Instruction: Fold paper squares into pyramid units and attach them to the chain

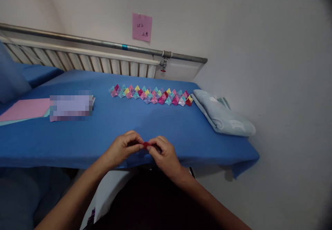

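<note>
Between both hands, just above the front edge of the blue-covered table, is a small piece of folded red paper. My left hand pinches its left end with thumb and fingertips. On its right end, my right hand grips with thumb and index finger. Most of the red paper is hidden by the fingers, so its exact shape cannot be made out. Farther back lie rows of small folded paper pieces in pink, yellow, blue, purple and red, set close together.
Pink paper sheets lie at the left beside a blurred-out stack. A folded pale blue blanket sits at the right end. Behind the table are a radiator, a metal pipe and a wall with a pink note.
</note>
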A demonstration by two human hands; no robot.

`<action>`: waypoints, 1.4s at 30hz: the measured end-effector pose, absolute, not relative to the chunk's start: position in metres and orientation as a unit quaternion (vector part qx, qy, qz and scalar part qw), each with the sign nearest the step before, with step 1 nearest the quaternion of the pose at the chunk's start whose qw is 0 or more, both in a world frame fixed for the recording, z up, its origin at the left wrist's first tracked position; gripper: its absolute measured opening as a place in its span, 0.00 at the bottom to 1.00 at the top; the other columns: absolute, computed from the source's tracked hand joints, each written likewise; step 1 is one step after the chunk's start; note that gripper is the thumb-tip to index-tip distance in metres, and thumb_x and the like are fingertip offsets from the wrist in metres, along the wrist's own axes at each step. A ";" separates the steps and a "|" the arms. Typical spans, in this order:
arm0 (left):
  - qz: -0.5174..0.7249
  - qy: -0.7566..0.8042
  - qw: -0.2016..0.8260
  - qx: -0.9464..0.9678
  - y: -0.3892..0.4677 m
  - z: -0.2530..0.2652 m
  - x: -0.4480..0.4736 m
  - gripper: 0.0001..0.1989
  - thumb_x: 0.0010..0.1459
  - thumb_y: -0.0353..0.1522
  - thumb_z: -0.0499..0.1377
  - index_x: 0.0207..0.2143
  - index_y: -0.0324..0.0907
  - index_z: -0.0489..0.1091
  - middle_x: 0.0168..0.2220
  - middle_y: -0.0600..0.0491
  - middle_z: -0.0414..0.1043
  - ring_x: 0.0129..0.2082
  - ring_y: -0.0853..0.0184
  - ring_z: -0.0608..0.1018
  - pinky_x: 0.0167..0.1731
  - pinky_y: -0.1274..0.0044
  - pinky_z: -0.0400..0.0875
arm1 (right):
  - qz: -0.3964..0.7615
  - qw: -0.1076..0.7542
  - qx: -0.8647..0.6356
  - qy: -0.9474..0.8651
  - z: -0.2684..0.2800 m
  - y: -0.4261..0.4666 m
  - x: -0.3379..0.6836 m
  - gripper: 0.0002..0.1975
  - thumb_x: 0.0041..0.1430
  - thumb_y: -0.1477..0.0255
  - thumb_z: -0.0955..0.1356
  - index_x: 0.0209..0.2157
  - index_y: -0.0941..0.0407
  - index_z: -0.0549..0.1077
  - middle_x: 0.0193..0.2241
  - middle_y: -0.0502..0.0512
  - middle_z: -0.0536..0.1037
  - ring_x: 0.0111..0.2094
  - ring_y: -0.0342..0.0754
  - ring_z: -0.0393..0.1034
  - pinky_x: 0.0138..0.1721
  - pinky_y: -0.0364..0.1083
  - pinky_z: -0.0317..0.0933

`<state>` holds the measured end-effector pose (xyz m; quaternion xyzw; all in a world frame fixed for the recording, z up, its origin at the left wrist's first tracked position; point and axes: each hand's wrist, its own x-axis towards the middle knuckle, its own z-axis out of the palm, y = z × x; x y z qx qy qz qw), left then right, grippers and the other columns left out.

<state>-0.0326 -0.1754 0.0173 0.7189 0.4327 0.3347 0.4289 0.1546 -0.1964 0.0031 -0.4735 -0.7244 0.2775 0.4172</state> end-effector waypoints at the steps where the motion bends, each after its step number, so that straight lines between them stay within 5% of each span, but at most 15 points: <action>1: 0.335 0.435 0.429 0.717 -0.176 0.017 -0.032 0.07 0.54 0.36 0.58 0.30 0.42 0.73 0.32 0.55 0.69 0.34 0.68 0.72 0.37 0.76 0.65 | 0.272 0.424 -0.467 -0.727 0.003 -0.197 0.155 0.05 0.56 0.75 0.66 0.29 0.54 0.73 0.28 0.50 0.74 0.33 0.45 0.66 0.38 0.44 0.60; 19: 0.420 0.430 0.560 0.570 -0.183 -0.005 -0.012 0.10 0.52 0.38 0.59 0.33 0.41 0.67 0.30 0.55 0.72 0.31 0.69 0.74 0.36 0.74 0.70 | 0.399 0.459 -0.471 -0.638 0.004 -0.194 0.151 0.06 0.57 0.68 0.66 0.32 0.55 0.73 0.28 0.50 0.75 0.30 0.44 0.69 0.32 0.43 0.62; 23: 0.414 0.435 0.360 0.714 -0.181 -0.005 -0.017 0.07 0.56 0.34 0.57 0.37 0.43 0.69 0.37 0.52 0.73 0.39 0.66 0.74 0.43 0.71 0.68 | 0.168 0.395 -0.449 -0.783 0.003 -0.188 0.157 0.07 0.59 0.74 0.64 0.31 0.55 0.73 0.28 0.53 0.75 0.32 0.47 0.66 0.37 0.46 0.59; 28: 0.357 0.412 0.071 0.835 -0.180 -0.017 -0.020 0.07 0.61 0.28 0.52 0.34 0.42 0.69 0.34 0.50 0.74 0.37 0.64 0.73 0.40 0.70 0.66 | -0.014 0.269 -0.394 -0.879 -0.006 -0.181 0.158 0.10 0.62 0.77 0.61 0.33 0.58 0.73 0.30 0.58 0.74 0.33 0.50 0.62 0.38 0.49 0.58; 36: 0.317 0.371 -0.028 0.872 -0.193 -0.038 -0.019 0.10 0.64 0.27 0.49 0.37 0.40 0.70 0.36 0.48 0.74 0.36 0.64 0.72 0.39 0.70 0.66 | 0.060 0.275 -0.394 -0.875 -0.023 -0.197 0.166 0.11 0.60 0.76 0.65 0.45 0.58 0.70 0.39 0.58 0.76 0.38 0.51 0.64 0.41 0.50 0.57; 42: 0.329 0.340 -0.045 0.880 -0.194 -0.038 -0.023 0.08 0.64 0.26 0.50 0.40 0.39 0.69 0.38 0.48 0.75 0.38 0.63 0.73 0.39 0.69 0.67 | 0.118 0.303 -0.426 -0.844 -0.025 -0.203 0.172 0.07 0.60 0.76 0.64 0.40 0.56 0.71 0.39 0.56 0.77 0.40 0.50 0.66 0.43 0.50 0.57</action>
